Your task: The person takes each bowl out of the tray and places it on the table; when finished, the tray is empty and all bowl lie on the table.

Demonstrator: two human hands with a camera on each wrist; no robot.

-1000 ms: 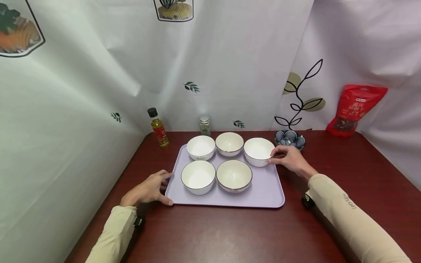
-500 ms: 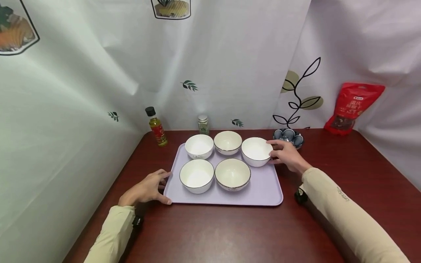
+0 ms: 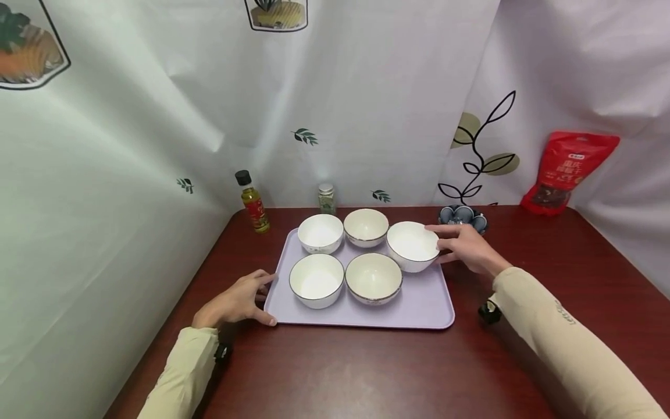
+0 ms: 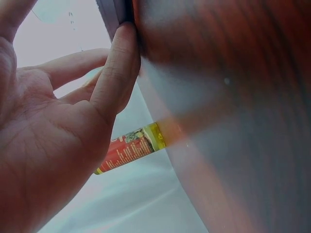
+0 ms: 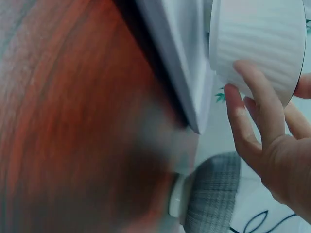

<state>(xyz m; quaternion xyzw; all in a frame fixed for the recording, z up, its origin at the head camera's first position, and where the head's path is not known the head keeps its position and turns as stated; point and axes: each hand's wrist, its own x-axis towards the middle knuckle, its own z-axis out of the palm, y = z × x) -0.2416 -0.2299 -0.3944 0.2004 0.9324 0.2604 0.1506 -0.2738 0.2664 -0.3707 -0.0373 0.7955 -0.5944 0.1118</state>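
A lilac tray [image 3: 424, 302] lies on the dark red-brown table, with several white bowls on it in two rows. My left hand [image 3: 238, 302] holds the tray's front left corner, thumb at the front edge and index finger at the left rim. In the left wrist view the thumb's tip meets the tray's edge. My right hand [image 3: 471, 247] grips the back right bowl [image 3: 410, 244], one finger at its rim and others along its side. The right wrist view shows fingertips on the ribbed outer wall of this bowl [image 5: 260, 43]; it leans slightly towards the front.
Behind the tray stand an oil bottle [image 3: 255, 206] at left and a small spice jar [image 3: 327, 199]. A blue petal-shaped bowl [image 3: 463, 216] sits just beyond my right hand. A red pouch [image 3: 567, 171] leans on the patterned wall cloth at the right rear.
My right hand has brought the back right bowl slightly towards the front, and its fingers have spread along the rim and side. My left hand stays at the tray's corner.
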